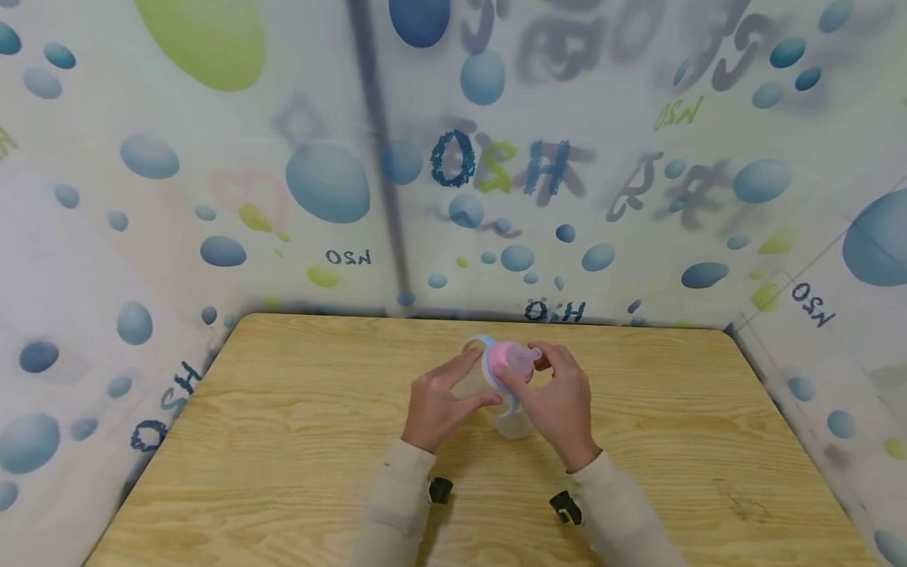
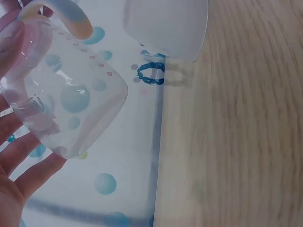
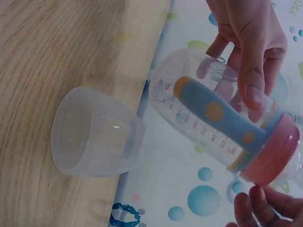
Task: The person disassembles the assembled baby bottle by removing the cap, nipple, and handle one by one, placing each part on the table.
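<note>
A clear baby bottle [image 3: 163, 101] is held tilted above the table, with printed measuring marks on its side. My left hand [image 1: 441, 403] grips the bottle's body, thumb on one side and fingers on the other. Around the bottle's neck sits a blue handle [image 3: 208, 111] with orange dots. My right hand [image 1: 567, 405] holds the pink collar [image 1: 501, 361], its thumb on the near side and its fingers by the clear teat [image 1: 533, 354]. Beneath the bottle, a translucent cap [image 3: 94, 137] stands on the table, apart from both hands.
The wooden table [image 1: 298, 409] ends at a back edge against a wall covering [image 1: 425, 236] printed with bubbles and letters. Similar coverings rise at the left and right. A dark strap piece [image 1: 440, 491] shows at each wrist.
</note>
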Motion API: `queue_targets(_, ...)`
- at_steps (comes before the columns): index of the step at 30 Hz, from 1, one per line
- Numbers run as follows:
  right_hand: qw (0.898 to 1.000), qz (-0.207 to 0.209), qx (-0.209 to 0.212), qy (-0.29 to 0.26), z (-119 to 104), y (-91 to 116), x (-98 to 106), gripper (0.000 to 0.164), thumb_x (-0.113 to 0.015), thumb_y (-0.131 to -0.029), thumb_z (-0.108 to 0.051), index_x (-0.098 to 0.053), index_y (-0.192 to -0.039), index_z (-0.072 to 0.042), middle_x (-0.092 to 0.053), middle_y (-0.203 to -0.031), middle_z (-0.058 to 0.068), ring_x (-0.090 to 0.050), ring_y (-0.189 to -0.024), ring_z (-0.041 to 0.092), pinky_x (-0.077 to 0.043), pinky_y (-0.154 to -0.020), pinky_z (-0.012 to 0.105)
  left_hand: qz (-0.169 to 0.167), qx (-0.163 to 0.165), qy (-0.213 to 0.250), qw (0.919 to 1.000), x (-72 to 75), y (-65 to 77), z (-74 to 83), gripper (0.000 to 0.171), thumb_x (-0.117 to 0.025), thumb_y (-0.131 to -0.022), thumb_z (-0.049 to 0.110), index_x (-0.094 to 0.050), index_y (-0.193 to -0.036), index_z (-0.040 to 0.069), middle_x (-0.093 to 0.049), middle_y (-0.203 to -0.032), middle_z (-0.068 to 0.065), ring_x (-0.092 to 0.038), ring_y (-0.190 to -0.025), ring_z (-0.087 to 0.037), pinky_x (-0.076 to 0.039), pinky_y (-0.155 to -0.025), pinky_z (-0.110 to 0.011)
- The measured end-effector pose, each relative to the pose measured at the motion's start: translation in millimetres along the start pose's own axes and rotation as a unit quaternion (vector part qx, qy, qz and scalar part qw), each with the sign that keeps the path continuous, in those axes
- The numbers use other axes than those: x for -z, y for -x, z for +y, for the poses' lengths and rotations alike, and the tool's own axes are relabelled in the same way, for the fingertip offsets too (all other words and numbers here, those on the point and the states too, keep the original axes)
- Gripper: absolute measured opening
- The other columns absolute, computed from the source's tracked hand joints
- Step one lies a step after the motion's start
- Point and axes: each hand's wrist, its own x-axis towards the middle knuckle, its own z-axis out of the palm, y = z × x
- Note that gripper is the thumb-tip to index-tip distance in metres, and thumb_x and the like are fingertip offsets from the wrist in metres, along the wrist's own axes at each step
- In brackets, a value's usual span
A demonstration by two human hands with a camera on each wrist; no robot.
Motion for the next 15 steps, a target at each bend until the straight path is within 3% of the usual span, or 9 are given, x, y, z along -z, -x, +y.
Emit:
queue_targets(6, 1.000, 0.012, -0.018, 0.013, -1.6, 1.8, -3.5, 0.044, -0.087, -0.075, -0.043, -0.071, -0.094, -0.007, -0.063, -0.087, 0.005, -0.054, -0.079, 0.017, -0.042, -0.065, 0.034, 0.007, -0.011, -0.012, 0.9998, -1.9, 0.0, 1.8, 0.072, -0.092, -0.063, 0.038, -0.071, -0.124, 0.006, -0.070, -0.120, -0.010, -0.068, -0.108, -0.024, -0.058, -0.085, -0.039)
queue_targets(15, 0.999, -0.014, -0.018, -0.035, 1.4, 2.4, -5.0, 0.043, -0.087, -0.077, -0.033, -0.071, -0.104, -0.004, -0.063, -0.096, 0.005, -0.055, -0.086, 0.018, -0.046, -0.075, 0.037, -0.006, -0.001, -0.002, 1.0000, 1.9, -0.1, 1.5, 0.073, -0.093, -0.064, 0.037, -0.070, -0.125, 0.005, -0.069, -0.121, -0.012, -0.067, -0.110, -0.025, -0.057, -0.087, -0.039)
